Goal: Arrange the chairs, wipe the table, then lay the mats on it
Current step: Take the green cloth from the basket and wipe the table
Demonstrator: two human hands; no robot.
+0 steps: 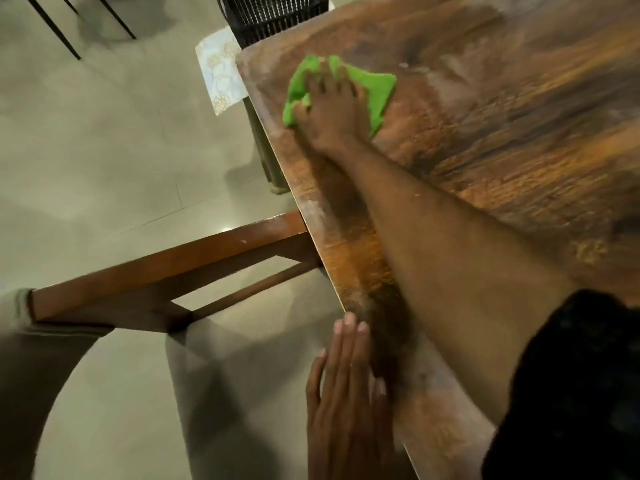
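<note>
A wooden chair (166, 271) stands at the table's left edge. The left hand (349, 393) lies flat, fingers straight, on that edge of the table (519, 133). Further along, the right hand (332, 112) presses a green cloth (377, 95) near the far corner. Wiping looks under way, with pale smears left. A patterned mat (218, 71) waits beyond the corner, not yet laid.

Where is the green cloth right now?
In the head view, the green cloth lies on the wooden table near its far left corner, pressed under the right hand; a black chair stands just beyond that corner.
</note>
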